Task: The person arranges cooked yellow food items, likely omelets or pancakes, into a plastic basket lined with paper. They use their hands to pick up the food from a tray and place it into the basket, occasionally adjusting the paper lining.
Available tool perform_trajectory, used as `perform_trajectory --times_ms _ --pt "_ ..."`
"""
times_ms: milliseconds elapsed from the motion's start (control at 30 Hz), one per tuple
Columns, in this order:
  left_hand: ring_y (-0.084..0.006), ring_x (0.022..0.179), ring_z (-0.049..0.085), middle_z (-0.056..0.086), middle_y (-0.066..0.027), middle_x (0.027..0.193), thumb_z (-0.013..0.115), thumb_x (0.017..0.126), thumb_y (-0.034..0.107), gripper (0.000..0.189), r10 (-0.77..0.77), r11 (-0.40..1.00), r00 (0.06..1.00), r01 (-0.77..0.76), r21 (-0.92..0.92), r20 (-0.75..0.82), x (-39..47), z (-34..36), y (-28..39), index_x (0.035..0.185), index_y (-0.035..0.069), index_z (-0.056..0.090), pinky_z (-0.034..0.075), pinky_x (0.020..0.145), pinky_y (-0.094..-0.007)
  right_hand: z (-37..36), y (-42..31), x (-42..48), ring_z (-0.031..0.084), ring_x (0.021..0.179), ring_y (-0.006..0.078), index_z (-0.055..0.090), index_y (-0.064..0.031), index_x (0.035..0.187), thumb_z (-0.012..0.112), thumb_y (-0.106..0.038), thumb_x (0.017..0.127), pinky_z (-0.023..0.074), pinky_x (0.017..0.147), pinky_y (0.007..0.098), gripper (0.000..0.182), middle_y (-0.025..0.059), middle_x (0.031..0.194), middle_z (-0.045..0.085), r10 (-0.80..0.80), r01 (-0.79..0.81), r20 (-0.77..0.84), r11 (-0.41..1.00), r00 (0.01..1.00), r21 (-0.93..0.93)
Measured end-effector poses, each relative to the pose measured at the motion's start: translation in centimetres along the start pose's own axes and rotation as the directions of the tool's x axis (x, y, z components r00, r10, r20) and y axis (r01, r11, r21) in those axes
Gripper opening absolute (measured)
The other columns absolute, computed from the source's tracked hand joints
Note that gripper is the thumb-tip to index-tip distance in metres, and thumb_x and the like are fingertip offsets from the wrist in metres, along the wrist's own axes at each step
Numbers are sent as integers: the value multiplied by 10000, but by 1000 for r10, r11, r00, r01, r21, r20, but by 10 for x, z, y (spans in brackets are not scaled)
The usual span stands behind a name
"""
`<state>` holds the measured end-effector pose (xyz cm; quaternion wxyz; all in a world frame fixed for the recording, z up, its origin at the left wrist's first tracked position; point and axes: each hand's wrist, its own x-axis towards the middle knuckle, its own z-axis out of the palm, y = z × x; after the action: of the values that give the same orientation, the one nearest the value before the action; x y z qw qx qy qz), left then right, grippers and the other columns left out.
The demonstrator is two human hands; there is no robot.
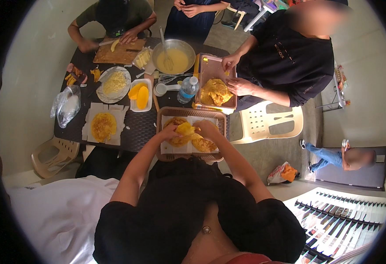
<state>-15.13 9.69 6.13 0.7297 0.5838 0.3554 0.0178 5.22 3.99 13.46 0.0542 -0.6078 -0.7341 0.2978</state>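
Note:
A brown plastic basket point(193, 110) lined with white paper stands at the table edge before me, with several browned yellow pancakes point(204, 145) in it. Over them, my left hand point(169, 132) and my right hand point(206, 129) hold a folded yellow piece of pancake point(185, 129) from either side. Another round pancake point(103, 127) lies on white paper to the left. Beyond the basket, a tray point(216, 62) holds a yellow heap of pancakes point(216, 92), where a co-worker's two hands are.
Around the basket stand a water bottle point(188, 89), a white tray of mango halves point(132, 105), a plate of grated food point(102, 94) and a steel bowl of batter with a whisk point(176, 57). Someone cuts fruit on a wooden board point(103, 57). A beige chair point(295, 122) is right.

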Motion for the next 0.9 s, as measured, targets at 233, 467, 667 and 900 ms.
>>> perform_trajectory --times_ms 233,467,667,900 --pt "-112 806 529 607 -39 889 644 722 142 313 81 996 996 -82 26 29 19 3 -25 1009 32 583 407 746 -266 -5 -16 1 564 789 301 606 -100 949 583 -160 727 435 706 405 231 132 819 602 17 6 105 977 994 -214" --pt "-108 799 517 583 -34 868 652 719 180 349 95 994 994 -93 -52 45 27 -5 -39 1006 -1 570 406 719 -252 -54 -36 -11 567 850 264 603 -142 986 578 -180 726 437 765 383 264 82 850 620 25 -18 59 994 998 -112" --pt "-133 888 522 570 -54 960 636 752 193 371 151 952 975 -98 -291 164 20 -4 12 1054 -1 541 407 789 -263 -98 -24 -19 535 933 253 601 -117 1000 613 -187 715 394 846 361 294 80 939 609 107 -106 72 994 992 -21" --pt "-197 1083 466 511 -98 1129 576 809 289 399 278 833 960 -227 -505 27 51 4 54 1108 32 512 354 950 -334 -169 -28 -6 564 884 290 601 -34 976 642 -164 710 435 765 361 299 156 921 603 215 -216 -19 973 976 -80"
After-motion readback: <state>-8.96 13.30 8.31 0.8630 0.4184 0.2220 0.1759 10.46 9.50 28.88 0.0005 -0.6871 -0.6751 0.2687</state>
